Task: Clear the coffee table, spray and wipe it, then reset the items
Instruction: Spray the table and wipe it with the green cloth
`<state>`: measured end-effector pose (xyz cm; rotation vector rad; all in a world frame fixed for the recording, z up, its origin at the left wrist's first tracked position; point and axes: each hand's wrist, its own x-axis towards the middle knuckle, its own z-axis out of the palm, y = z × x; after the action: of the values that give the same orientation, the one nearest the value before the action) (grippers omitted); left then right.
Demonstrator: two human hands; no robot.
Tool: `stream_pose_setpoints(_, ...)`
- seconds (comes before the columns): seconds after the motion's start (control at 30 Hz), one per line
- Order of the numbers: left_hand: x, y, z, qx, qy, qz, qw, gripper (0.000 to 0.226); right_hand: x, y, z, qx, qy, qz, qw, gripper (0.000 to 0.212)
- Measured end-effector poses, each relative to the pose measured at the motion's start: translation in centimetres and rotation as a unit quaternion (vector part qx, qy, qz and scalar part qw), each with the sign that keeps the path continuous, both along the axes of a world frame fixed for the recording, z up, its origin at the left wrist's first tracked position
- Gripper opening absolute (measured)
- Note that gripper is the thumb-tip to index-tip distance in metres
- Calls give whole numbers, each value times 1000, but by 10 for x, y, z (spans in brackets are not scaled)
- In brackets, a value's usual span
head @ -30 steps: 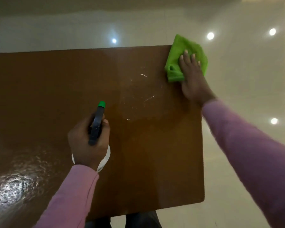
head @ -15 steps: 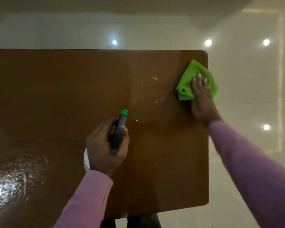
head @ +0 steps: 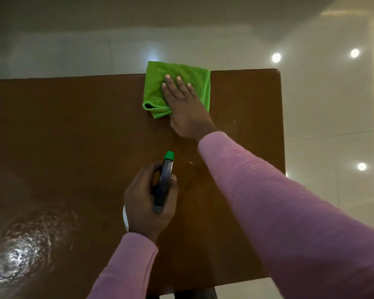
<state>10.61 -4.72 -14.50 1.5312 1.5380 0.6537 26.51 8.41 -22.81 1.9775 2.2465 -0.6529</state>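
Pressing our flat right hand (head: pixel 181 104) on the folded green microfibre cloth (head: pixel 158 91) (far edge of the glossy brown wooden table (head: pixel 73 137)), our left hand (head: pixel 145 203) grips the dark, green-tipped spray bottle (head: pixel 164 182).

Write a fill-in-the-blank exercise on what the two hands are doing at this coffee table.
1. The right hand lies flat on a ____ cloth.
2. The left hand grips the spray bottle, its nozzle pointing ____ from the person.
3. The cloth hangs slightly over the coffee table's ____ edge.

Missing words: green; away; far.
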Motion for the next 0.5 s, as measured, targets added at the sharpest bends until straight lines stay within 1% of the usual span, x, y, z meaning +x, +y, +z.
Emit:
stream_pose_setpoints(0.03,0,1,0,2,-4,1,1000,21,16,-4,0,0,-1,-22,1000,73)
stream_pose_setpoints(0.1,-2,4,-1,6,-16,7,1000,26,60,-17,2,5,-3,-130,991,74)
stream_pose_setpoints(0.2,-5,5,0,13,-24,2,1000,26,136,-41,11,-24,-21,-273,961,71)
stream_pose_setpoints(0.23,-4,4,0,17,-26,-3,1000,24,152,-44,14,-42,-22,-308,950,75)
stream_pose_setpoints(0.3,-3,2,2,21,-28,-13,999,26,156,-42,16,-62,-14,-363,930,81)
stream_pose_setpoints(0.37,0,1,2,25,-29,-21,999,31,128,-34,13,-46,-33,-375,925,75)
stream_pose_setpoints(0.4,0,0,1,25,-28,-24,999,32,104,-31,11,-36,-38,-354,934,71)
stream_pose_setpoints(0.43,0,-1,0,23,-28,-27,999,30,77,-28,9,-27,-32,-319,947,71)
stream_pose_setpoints(0.5,-2,-2,-1,18,-34,-33,999,25,15,-23,7,-13,-4,-216,976,76)
